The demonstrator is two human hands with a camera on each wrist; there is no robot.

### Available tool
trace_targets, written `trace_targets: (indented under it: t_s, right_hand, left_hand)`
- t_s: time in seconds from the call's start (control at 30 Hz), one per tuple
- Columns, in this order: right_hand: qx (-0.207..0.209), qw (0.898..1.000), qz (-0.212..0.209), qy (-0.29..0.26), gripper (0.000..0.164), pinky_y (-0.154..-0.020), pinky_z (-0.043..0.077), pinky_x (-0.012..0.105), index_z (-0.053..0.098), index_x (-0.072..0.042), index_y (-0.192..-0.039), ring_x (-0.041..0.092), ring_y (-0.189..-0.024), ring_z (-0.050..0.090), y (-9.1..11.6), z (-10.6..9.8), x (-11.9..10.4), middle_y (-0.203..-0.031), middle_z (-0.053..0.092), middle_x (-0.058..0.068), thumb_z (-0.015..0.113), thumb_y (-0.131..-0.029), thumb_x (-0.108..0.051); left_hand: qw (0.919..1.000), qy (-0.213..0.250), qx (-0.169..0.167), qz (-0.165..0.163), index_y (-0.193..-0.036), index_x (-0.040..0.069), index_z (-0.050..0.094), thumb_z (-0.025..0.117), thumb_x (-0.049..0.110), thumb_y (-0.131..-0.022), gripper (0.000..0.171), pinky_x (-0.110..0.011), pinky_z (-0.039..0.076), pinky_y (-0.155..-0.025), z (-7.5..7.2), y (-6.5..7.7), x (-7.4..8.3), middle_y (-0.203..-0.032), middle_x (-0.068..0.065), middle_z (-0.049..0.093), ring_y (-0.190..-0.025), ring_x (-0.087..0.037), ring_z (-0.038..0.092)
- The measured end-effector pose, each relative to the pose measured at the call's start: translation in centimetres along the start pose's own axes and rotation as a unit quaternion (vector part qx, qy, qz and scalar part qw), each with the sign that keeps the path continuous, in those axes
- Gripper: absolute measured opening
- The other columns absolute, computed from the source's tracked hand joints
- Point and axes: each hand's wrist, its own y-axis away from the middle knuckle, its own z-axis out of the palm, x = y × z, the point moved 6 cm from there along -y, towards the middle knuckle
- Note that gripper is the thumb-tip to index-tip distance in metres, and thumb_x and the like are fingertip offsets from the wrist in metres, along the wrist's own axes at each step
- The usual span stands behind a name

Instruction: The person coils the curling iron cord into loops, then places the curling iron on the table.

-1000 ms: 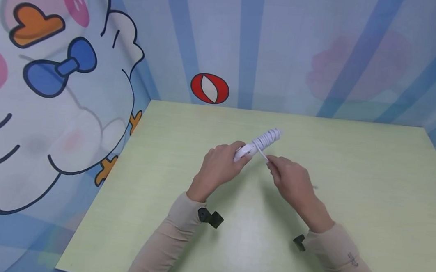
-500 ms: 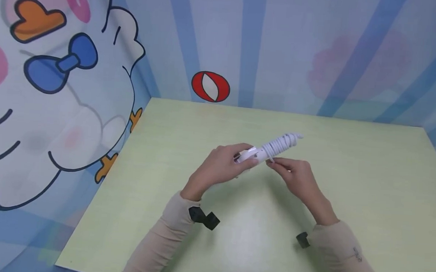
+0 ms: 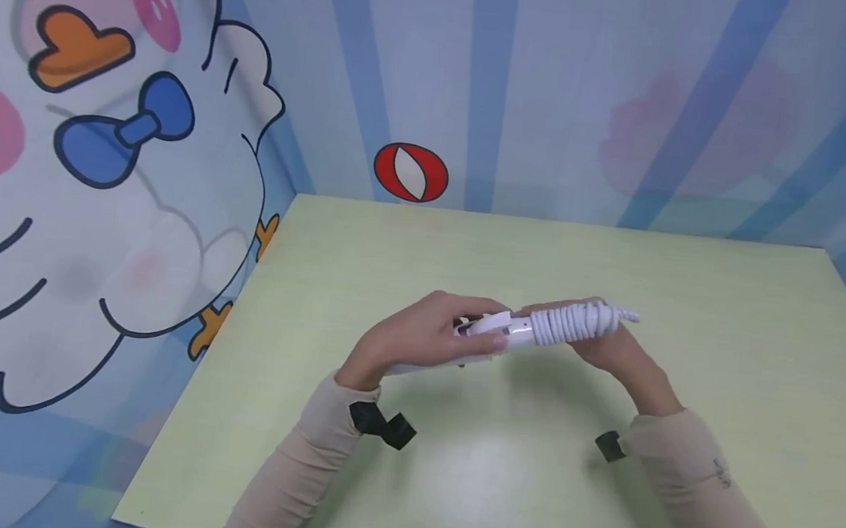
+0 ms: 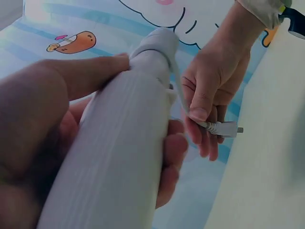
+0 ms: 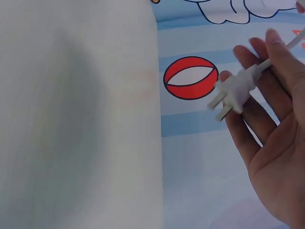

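In the head view my left hand point(image 3: 423, 332) grips a white hair-styling iron point(image 3: 519, 332) above the table, thumb along its near side. Its white power cord point(image 3: 571, 323) is wound in tight coils round the end pointing right. Behind those coils is my right hand point(image 3: 607, 349), partly hidden by them. The right wrist view shows that hand's thumb and a finger pinching the cord just behind a two-pin plug point(image 5: 238, 88), the other fingers loosely spread. A short stretch of cord runs from the iron to the plug point(image 4: 226, 129) in the left wrist view.
Beneath both hands lies a pale green table point(image 3: 423, 256). A printed blue backdrop point(image 3: 546, 103) with a cartoon bird and a red ball rises behind it and on the left. Black wrist cameras point(image 3: 383, 426) sit at both sleeves.
The iron has swung from slanting up and away to nearly level, with its coiled end moving right and nearer. My right hand has passed from the near side to behind the coils with the cord.
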Motion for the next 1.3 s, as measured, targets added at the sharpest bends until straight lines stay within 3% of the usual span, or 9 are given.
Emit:
trace_targets:
  t_s: [0.13,0.37,0.47,0.63,0.8,0.87,0.97,1.13,1.3]
  right_hand:
    - [-0.029,0.995,-0.089,-0.036,0.024,-0.082,0.049,0.033,0.067,-0.007,-0.11,0.022,-0.103,0.062,-0.7,-0.6,-1.5,-0.111,0.065,0.008,0.062,-0.087,-0.007]
    - [-0.07,0.988,-0.104,0.09,0.021,-0.08,0.049,0.037,0.069,-0.022,-0.105,0.015,-0.105,0.06,-1.7,-1.2,-1.9,-0.11,0.065,-0.006,0.066,-0.084,-0.02]
    - [-0.06,0.98,-0.129,0.137,0.021,-0.078,0.05,0.037,0.071,-0.024,-0.1,0.013,-0.102,0.061,-1.9,-1.6,-2.9,-0.104,0.067,-0.008,0.071,-0.08,-0.018]
    - [-0.013,0.952,-0.198,0.234,0.02,-0.083,0.046,0.041,0.072,-0.018,-0.09,0.017,-0.095,0.063,-1.9,-2.0,-5.4,-0.092,0.069,-0.004,0.078,-0.072,-0.012]
    - [-0.004,0.937,-0.175,0.303,0.017,-0.078,0.046,0.04,0.073,-0.015,-0.086,0.014,-0.079,0.065,-1.6,-1.3,-6.7,-0.084,0.069,-0.004,0.078,-0.07,-0.011]
    - [0.0,0.937,-0.155,0.313,0.015,-0.073,0.047,0.038,0.072,-0.015,-0.085,0.014,-0.074,0.064,-1.4,-0.9,-6.8,-0.081,0.069,-0.004,0.077,-0.072,-0.011]
    - [0.018,0.945,-0.135,0.296,0.013,-0.066,0.048,0.036,0.072,-0.013,-0.086,0.014,-0.067,0.062,-1.1,-0.2,-6.8,-0.08,0.068,-0.003,0.075,-0.075,-0.01]
    - [0.08,0.965,-0.088,0.235,0.009,-0.059,0.048,0.032,0.07,-0.01,-0.09,0.014,-0.067,0.061,-0.1,0.7,-6.1,-0.085,0.067,0.001,0.068,-0.082,-0.014]
    - [0.136,0.979,0.003,0.151,0.02,-0.062,0.049,0.034,0.063,-0.006,-0.102,0.016,-0.074,0.06,1.1,1.7,-4.6,-0.094,0.065,0.007,0.064,-0.086,-0.017]
  left_hand:
    - [0.9981,-0.034,-0.047,0.021,-0.119,0.026,0.057,0.057,0.045,-0.088,0.036,-0.024,0.048,-0.061,0.3,0.2,0.6,-0.088,0.01,0.059,-0.073,-0.007,0.056]
    - [0.9902,-0.09,-0.106,0.01,-0.12,0.025,0.059,0.057,0.04,-0.089,0.034,-0.021,0.045,-0.064,1.3,0.3,1.0,-0.087,0.012,0.059,-0.073,-0.004,0.054]
    - [0.9851,-0.132,-0.11,-0.009,-0.117,0.026,0.06,0.056,0.041,-0.09,0.032,-0.02,0.044,-0.065,1.9,0.1,1.0,-0.087,0.014,0.059,-0.072,-0.003,0.053]
    - [0.9764,-0.179,-0.104,-0.061,-0.115,0.026,0.06,0.054,0.043,-0.09,0.031,-0.021,0.042,-0.063,2.7,-0.5,0.3,-0.086,0.013,0.059,-0.07,-0.005,0.053]
    - [0.9752,-0.179,-0.085,-0.099,-0.107,0.022,0.06,0.053,0.045,-0.09,0.03,-0.022,0.041,-0.057,3.4,-1.1,-1.6,-0.079,0.01,0.058,-0.065,-0.007,0.052]
    - [0.9757,-0.18,-0.066,-0.106,-0.106,0.021,0.059,0.052,0.046,-0.091,0.03,-0.022,0.041,-0.056,3.7,-1.3,-2.5,-0.077,0.009,0.057,-0.063,-0.007,0.051]
    - [0.9765,-0.174,-0.032,-0.122,-0.108,0.021,0.058,0.051,0.045,-0.091,0.03,-0.023,0.04,-0.055,4.0,-1.7,-3.6,-0.076,0.009,0.056,-0.061,-0.008,0.05]
    - [0.9745,-0.148,0.035,-0.165,-0.116,0.024,0.056,0.048,0.046,-0.093,0.033,-0.026,0.04,-0.055,3.9,-1.9,-4.8,-0.08,0.008,0.058,-0.061,-0.01,0.051]
    - [0.9707,-0.137,0.073,-0.183,-0.119,0.023,0.056,0.047,0.049,-0.092,0.038,-0.026,0.039,-0.053,3.5,-2.1,-5.2,-0.081,0.006,0.058,-0.06,-0.011,0.051]
